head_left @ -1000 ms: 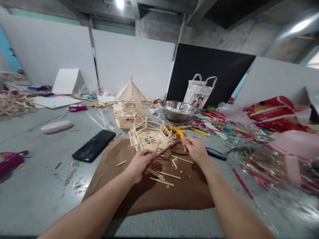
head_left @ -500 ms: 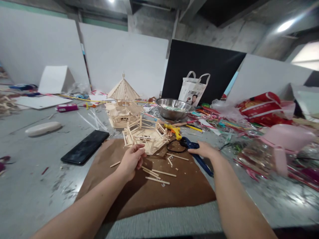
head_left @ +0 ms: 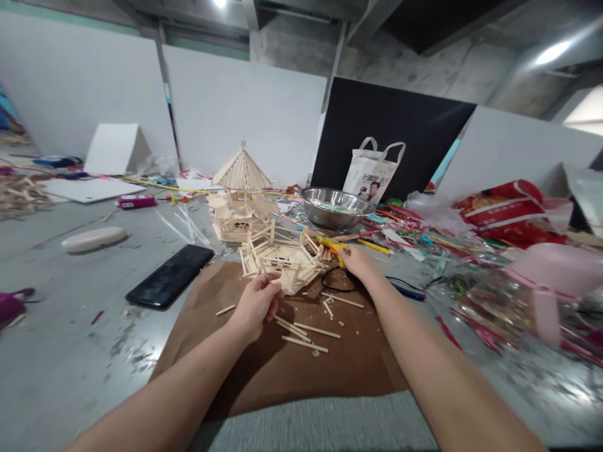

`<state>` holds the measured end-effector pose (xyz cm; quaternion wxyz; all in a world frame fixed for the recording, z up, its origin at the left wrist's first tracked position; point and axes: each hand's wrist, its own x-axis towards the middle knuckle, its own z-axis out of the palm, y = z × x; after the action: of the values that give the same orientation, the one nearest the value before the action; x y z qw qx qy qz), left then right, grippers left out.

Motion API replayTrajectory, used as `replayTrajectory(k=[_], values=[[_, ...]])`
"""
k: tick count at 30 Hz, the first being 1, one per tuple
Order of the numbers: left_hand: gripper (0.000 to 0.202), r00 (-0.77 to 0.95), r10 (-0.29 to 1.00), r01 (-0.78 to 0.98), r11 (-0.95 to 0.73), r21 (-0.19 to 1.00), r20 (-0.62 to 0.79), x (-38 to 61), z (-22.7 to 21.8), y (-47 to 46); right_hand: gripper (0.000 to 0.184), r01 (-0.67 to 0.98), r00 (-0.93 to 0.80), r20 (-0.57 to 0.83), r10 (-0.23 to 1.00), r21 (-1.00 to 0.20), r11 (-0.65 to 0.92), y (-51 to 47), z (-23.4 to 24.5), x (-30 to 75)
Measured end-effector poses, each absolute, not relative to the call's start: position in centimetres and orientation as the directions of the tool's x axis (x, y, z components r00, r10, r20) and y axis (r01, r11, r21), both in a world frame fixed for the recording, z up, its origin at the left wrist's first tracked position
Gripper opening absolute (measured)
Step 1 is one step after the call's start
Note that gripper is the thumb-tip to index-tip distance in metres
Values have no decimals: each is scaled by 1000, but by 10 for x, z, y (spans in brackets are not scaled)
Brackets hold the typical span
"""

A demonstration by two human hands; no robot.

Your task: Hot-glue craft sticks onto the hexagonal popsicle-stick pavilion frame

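Note:
My left hand (head_left: 257, 302) is closed in a pinch on a small wooden stick, its fingertips at the front edge of a flat hexagonal stick frame (head_left: 282, 256). That frame sits at the far end of a brown paper sheet (head_left: 282, 376). My right hand (head_left: 358, 262) lies just right of the frame, fingers curled round the handle of a yellow glue gun (head_left: 330, 244). Several loose sticks (head_left: 308, 329) lie on the paper between my forearms. A finished stick pavilion (head_left: 241, 198) with a pointed roof stands behind the frame.
A black phone (head_left: 170, 275) lies left of the paper, with a white oval case (head_left: 93, 238) further left. A steel bowl (head_left: 336, 207), a white bag (head_left: 374, 172), red packets (head_left: 513, 210) and a pink container (head_left: 560, 270) crowd the right. Blue scissors (head_left: 407, 290) lie beside my right wrist.
My right hand left the blue scissors and moved back left onto the yellow glue gun. My left hand stayed pinched at the frame's front edge.

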<state>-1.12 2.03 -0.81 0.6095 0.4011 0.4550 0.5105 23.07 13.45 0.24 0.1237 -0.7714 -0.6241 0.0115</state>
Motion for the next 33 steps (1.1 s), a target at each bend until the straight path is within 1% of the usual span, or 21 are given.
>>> replayTrajectory(k=[2,4,7,11,14,16,19,20,21,23,25,27,28,30,33], values=[[29,66,988,-267,152,952,-139,-11,-8,21,43,949,238,107,965,-235,-208,147,1,228],[31,70,988,-270,152,951,-138,-11,-7,20,36,936,255,90,963,-274,-222,155,-1,227],[33,87,986,-265,163,951,-145,-10,-6,20,25,905,280,112,953,-361,-223,159,-2,226],[32,92,986,-251,157,955,-138,-10,-5,20,19,827,312,183,932,-535,-172,152,9,224],[31,91,988,-249,141,958,-122,-10,-6,21,17,712,316,195,928,-695,-96,134,25,222],[32,91,989,-255,137,957,-117,-10,-7,21,17,613,284,176,942,-789,-37,116,38,221],[32,88,989,-251,138,958,-120,-10,-8,21,15,449,206,164,965,-892,56,84,54,219],[32,86,989,-248,138,959,-120,-9,-8,20,16,242,120,139,983,-964,107,73,56,218],[32,83,990,-246,134,960,-117,-9,-8,20,18,78,37,109,993,-991,106,64,57,217],[31,79,991,-245,128,961,-112,-9,-7,20,18,-118,-79,67,995,-991,57,48,54,214],[31,78,991,-247,126,961,-110,-9,-6,20,16,-210,-116,69,991,-977,43,37,47,210],[32,81,990,-250,129,960,-112,-9,-6,20,15,-217,-89,100,991,-973,79,31,40,206],[32,83,990,-252,129,959,-111,-9,-6,20,14,-184,-68,123,990,-977,109,29,37,204],[33,87,991,-258,125,958,-106,-9,-6,20,17,-68,-45,175,984,-983,172,26,32,200],[35,89,991,-269,123,955,-103,-8,-6,18,21,95,-85,250,964,-962,258,21,29,196]])
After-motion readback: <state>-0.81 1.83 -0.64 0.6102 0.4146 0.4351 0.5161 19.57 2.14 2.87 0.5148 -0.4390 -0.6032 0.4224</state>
